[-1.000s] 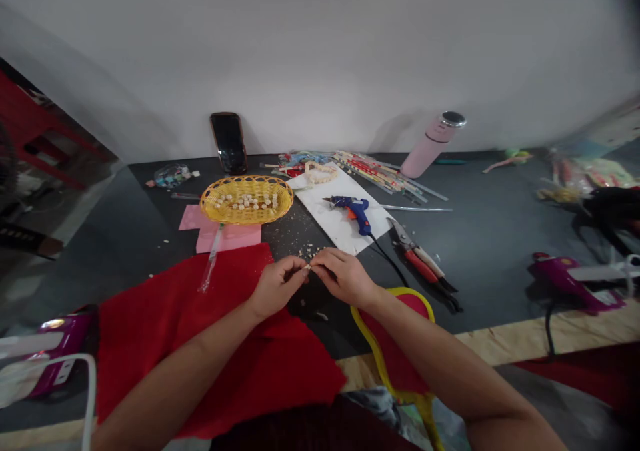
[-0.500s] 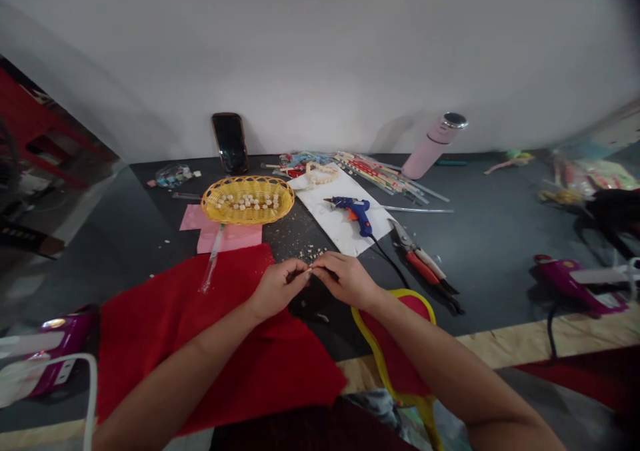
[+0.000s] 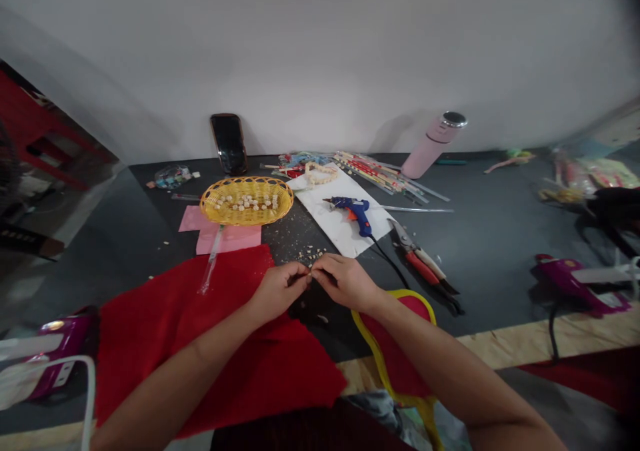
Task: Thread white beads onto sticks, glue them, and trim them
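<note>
My left hand (image 3: 280,290) and my right hand (image 3: 346,280) meet fingertip to fingertip over the dark table, each closed in a pinch. Whatever lies between the fingertips is too small to name. Just beyond them are small pale bits (image 3: 311,254) scattered on the table. A yellow woven basket (image 3: 215,216) with several whitish pieces sits farther back on the left, partly over pink paper (image 3: 233,239). Beneath my left forearm spreads a red cloth (image 3: 200,331). On a white sheet (image 3: 345,238) rests a blue glue gun (image 3: 357,212), its tip pointing left.
Red-handled pliers (image 3: 425,264) lie right of the sheet. A pink bottle (image 3: 433,148), a bundle of sticks (image 3: 375,174) and a phone (image 3: 229,143) are near the wall. Purple devices stand at left (image 3: 70,344) and right (image 3: 575,281). A yellow-edged red item (image 3: 400,344) is under my right forearm.
Both hands stay together in nearly the same place, with only a slight shift of the fingertips. Nothing else has visibly moved.
</note>
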Demonstrator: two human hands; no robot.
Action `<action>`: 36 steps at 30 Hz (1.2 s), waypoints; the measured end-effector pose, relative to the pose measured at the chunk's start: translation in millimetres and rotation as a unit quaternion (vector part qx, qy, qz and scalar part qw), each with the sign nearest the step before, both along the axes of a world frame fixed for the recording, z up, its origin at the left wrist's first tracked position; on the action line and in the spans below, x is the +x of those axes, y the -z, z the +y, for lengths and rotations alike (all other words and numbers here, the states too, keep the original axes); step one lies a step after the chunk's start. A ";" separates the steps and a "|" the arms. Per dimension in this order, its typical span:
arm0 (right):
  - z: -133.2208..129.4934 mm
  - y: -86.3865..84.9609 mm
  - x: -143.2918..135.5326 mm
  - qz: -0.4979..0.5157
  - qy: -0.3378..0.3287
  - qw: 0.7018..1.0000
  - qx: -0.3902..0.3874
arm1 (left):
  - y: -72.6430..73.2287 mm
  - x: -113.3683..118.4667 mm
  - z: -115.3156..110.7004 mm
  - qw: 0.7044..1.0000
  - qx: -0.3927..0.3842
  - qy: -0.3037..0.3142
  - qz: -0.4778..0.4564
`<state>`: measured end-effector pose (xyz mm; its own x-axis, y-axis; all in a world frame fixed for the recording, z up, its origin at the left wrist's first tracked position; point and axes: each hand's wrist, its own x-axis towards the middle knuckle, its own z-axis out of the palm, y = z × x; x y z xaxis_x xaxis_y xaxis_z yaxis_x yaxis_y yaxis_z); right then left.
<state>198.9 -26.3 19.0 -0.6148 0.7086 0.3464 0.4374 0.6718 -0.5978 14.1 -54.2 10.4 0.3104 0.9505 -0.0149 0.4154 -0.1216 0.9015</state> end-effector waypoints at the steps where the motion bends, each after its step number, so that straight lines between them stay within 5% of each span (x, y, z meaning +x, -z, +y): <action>1: -0.1 0.3 -0.1 0.004 0.007 1.000 -0.011 | -0.2 0.4 -0.4 1.000 0.002 -0.006 0.001; 9: -2.1 -3.7 -2.5 0.072 0.056 0.987 -0.135 | -7.7 1.7 -5.2 0.997 0.038 -0.062 0.001; 26: -5.3 0.1 -8.5 0.107 0.068 0.979 -0.158 | -2.6 0.6 -2.3 0.997 0.021 -0.067 -0.014; 36: -4.6 8.4 -6.4 0.178 0.036 0.930 -0.320 | -4.5 -2.1 -1.3 0.997 0.025 -0.072 -0.030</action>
<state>192.4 -30.9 10.6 -0.4851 0.8744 0.0122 0.1649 0.1051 -0.9807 12.0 -55.4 14.9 0.1689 0.9845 0.0480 0.3769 -0.1095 0.9198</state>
